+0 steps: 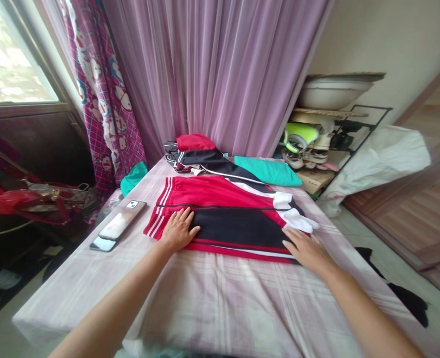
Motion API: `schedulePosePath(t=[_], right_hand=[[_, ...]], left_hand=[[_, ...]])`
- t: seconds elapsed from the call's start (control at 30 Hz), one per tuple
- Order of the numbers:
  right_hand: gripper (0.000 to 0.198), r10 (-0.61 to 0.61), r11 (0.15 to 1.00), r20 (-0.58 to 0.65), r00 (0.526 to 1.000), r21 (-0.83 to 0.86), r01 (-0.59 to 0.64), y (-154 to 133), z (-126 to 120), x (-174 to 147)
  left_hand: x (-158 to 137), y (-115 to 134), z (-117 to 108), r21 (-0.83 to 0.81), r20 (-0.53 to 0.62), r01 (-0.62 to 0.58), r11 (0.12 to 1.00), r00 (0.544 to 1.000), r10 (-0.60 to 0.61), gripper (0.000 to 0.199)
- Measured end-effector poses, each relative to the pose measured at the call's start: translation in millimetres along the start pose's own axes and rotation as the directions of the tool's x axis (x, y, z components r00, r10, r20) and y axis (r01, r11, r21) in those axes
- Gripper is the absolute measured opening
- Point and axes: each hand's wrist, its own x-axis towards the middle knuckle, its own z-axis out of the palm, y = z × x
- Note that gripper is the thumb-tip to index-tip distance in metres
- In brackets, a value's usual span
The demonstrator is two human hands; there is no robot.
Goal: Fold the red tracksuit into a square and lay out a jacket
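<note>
Plaid tablecloth [212, 303], mauve curtain [220, 69] beyond; left hand [177, 229] and right hand [310, 252] spread flat on a striped garment [235, 223].

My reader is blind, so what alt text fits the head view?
A person's left hand and right hand rest on a red-and-black garment laid out on a cloth-covered table, before a purple curtain.

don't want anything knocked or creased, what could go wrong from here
The phone lies near the left edge of the plaid cover; a tug might drop it. Sweeping the right hand could shift the white cloth beside its fingers. Dragging the left hand might crease the red-and-black garment beneath it.
</note>
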Motion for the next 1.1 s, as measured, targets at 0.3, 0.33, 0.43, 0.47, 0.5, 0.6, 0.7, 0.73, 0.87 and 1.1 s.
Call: schedulePosePath(t=[0.3, 0.33, 0.43, 0.47, 0.5, 0.6, 0.7, 0.73, 0.87, 1.1], right_hand=[[0.052, -0.099, 0.987, -0.033, 0.995, 0.123, 0.102, -112.0, -29.0, 68.4], [0.053, -0.077, 0.99, 0.026, 0.997, 0.117, 0.073, -112.1, -23.7, 70.6], [0.054, 0.05, 0.996, 0.125, 0.991, 0.068, -0.059, -89.6, -5.9, 70.0], [0.054, 0.082, 0.995, 0.117, 0.99, 0.051, -0.088, -78.4, -1.0, 68.1], [0.053, 0.102, 0.994, 0.1, 0.99, 0.038, -0.107, -67.4, 2.9, 65.8], [0.05, 0.12, 0.992, 0.051, 0.992, 0.024, -0.121, -44.5, 6.9, 59.6], [0.043, 0.092, 0.995, -0.002, 0.996, 0.03, -0.092, -40.1, -1.5, 61.6], [0.041, 0.07, 0.997, -0.019, 0.997, 0.037, -0.069, -41.1, -7.1, 65.5], [0.035, 0.095, 0.994, -0.047, 0.994, 0.055, -0.093, -45.9, -38.1, 101.5], [0.035, 0.253, 0.962, -0.051, 0.966, 0.114, -0.246, -34.7, -62.8, 218.7]], left_hand=[[0.3, 4.9, 1.7, -0.011, -0.028, 0.013, 1.0, 1.0, -0.014, 0.058], [-0.1, 4.8, 1.0, -0.01, -0.026, 0.018, 1.0, 0.999, -0.018, 0.058], [-0.8, 5.4, -0.2, -0.015, -0.004, 0.018, 1.0, 1.0, -0.018, 0.058], [-0.9, 5.8, -0.5, -0.016, 0.002, 0.016, 1.0, 1.0, -0.016, 0.058], [-0.9, 6.1, -1.1, -0.017, 0.007, 0.016, 1.0, 1.0, -0.015, 0.058], [1.7, 5.4, -7.7, -0.031, 0.023, 0.018, 0.999, 1.0, -0.017, 0.057], [11.9, 1.7, -25.2, -0.057, 0.061, 0.013, 0.998, 0.998, -0.01, 0.053], [17.5, 0.1, -32.7, -0.057, 0.078, 0.009, 0.998, 0.997, -0.004, 0.052], [50.7, -7.6, -53.9, 0.023, 0.096, 0.026, 0.999, 0.995, -0.028, 0.058], [123.1, -40.7, -23.2, 0.009, -0.037, 0.031, 0.999, 0.999, -0.031, 0.051]])
